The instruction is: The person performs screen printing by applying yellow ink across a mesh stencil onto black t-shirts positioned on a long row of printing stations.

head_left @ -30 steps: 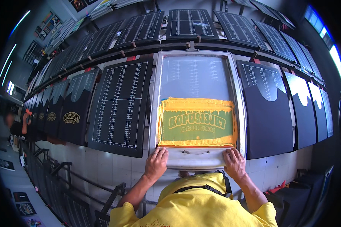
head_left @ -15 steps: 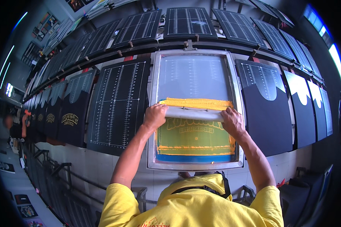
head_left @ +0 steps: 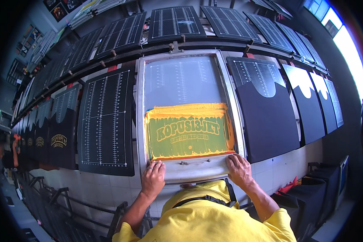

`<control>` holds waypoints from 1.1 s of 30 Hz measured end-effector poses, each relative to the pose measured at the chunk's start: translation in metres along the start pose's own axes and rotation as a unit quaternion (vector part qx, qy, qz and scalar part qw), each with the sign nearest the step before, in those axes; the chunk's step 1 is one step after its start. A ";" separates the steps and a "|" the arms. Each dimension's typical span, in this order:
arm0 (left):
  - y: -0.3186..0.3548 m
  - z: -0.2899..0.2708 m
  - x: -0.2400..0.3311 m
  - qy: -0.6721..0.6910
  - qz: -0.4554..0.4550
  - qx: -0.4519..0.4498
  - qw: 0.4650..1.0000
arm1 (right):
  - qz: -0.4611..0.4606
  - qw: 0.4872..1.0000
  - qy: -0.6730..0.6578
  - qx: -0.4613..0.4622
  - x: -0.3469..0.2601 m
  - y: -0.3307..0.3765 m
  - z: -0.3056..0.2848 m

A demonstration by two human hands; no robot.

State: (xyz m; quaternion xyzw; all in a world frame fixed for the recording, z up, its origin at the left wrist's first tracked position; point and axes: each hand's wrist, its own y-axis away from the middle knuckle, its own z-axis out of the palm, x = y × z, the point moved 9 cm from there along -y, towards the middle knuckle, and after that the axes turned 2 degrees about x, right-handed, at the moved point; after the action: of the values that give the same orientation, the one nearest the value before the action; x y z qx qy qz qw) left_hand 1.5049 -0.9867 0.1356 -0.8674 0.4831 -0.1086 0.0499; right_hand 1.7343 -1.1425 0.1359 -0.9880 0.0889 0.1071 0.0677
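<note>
A metal-framed printing screen (head_left: pixel 231 86) lies before me, its far half pale grey mesh over a dark board. Its nearer half carries a green stencil area (head_left: pixel 181 146) with arched lettering. Yellow-orange ink (head_left: pixel 185 109) borders that area, thickest along the far and right sides. Across the near end of the screen lies a wide pale squeegee (head_left: pixel 195 167), tilted toward me, its edge against the near rim of the ink. My left hand (head_left: pixel 153 177) is closed on its left end, and my right hand (head_left: pixel 240 170) grips its right end. The blade's underside is hidden.
Left of the screen is a bare black board (head_left: pixel 107 119) with white ruled lines. To the right, a dark shirt (head_left: pixel 266 121) covers another board. More boards line the rail (head_left: pixel 149 52) behind, and printed shirts (head_left: pixel 60 137) hang farther left. At far left another person's arm (head_left: pixel 16 151) shows.
Both hands have drawn the squeegee toward me, from mid-screen to the near end, tilting it flatter. The whole lettered area is now uncovered. My view has shifted slightly to the right.
</note>
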 end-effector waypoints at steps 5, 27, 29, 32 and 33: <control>-0.005 0.007 -0.001 -0.012 -0.010 0.005 1.000 | -0.050 0.998 0.014 0.024 0.008 -0.013 0.000; -0.059 -0.008 -0.051 0.016 -0.007 0.046 0.999 | -0.035 0.999 0.021 0.018 0.015 -0.082 -0.002; -0.028 -0.009 -0.038 0.007 -0.007 0.040 0.999 | -0.032 0.999 0.003 0.006 -0.002 -0.046 -0.005; 0.000 -0.006 -0.024 -0.002 -0.002 0.041 0.999 | -0.032 0.999 0.015 0.008 -0.014 -0.012 0.008; 0.003 -0.003 -0.021 -0.013 0.004 0.046 0.999 | -0.037 0.999 0.019 0.015 -0.014 -0.010 0.012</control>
State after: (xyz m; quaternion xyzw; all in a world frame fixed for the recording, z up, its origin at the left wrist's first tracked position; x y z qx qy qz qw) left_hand 1.4906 -0.9702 0.1349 -0.8636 0.4804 -0.1190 0.0960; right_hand 1.7209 -1.1284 0.1285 -0.9913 0.0555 0.0841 0.0849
